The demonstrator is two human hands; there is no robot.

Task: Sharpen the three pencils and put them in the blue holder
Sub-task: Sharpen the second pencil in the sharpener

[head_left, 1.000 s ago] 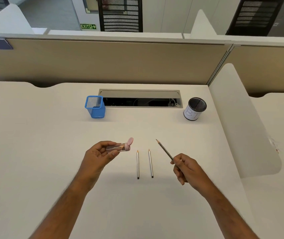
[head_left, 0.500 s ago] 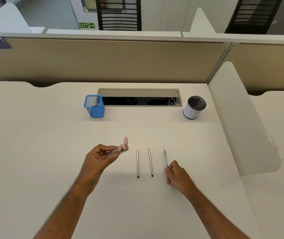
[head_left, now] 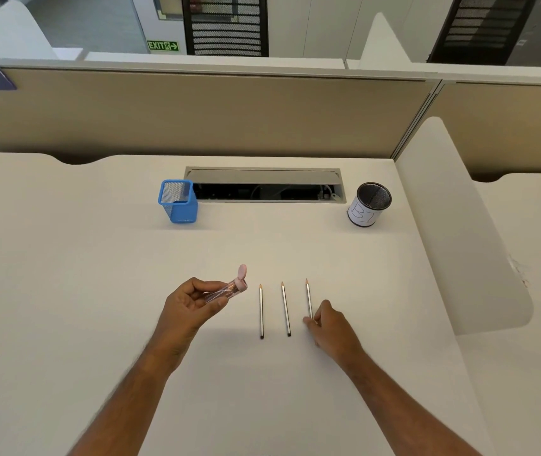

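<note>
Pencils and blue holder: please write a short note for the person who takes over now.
Left hand holds the sharpener, its pink lid flipped open.
Right hand rests on the right pencil, which lies on the desk.
Middle pencil and left pencil lie beside it.
Blue holder stands behind, with no pencil visible in it.
Done: nothing in the holder.
Left: sharpening as needed, then all three into the holder.
</note>
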